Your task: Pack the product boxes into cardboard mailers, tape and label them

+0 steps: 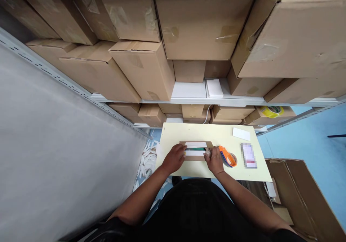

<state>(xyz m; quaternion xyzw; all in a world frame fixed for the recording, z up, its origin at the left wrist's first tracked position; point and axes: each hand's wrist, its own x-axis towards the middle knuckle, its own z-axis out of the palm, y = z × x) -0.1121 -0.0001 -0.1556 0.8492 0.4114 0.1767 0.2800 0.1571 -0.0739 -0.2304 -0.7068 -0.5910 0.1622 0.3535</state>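
Note:
A small cardboard box [196, 158] lies on the pale yellow table [173, 134], its white inner flaps parted. Through the gap shows something dark green [196, 149], too little of it to name. My left hand [175, 157] is closed on the box's left end, fingers at the flaps. At the right end my right hand [214, 160] grips the same box, thumb and fingers by the opening. Just right of that hand sits an orange tape dispenser [228, 157], apart from the box.
A white flat piece [241, 133] and a blurred-out rectangular item [248, 155] lie on the table's right. Shelves beyond hold cardboard boxes [202, 26] and a yellow tape roll [271, 111]. A large open carton [302, 195] stands right; white scraps [147, 162] cover the floor left.

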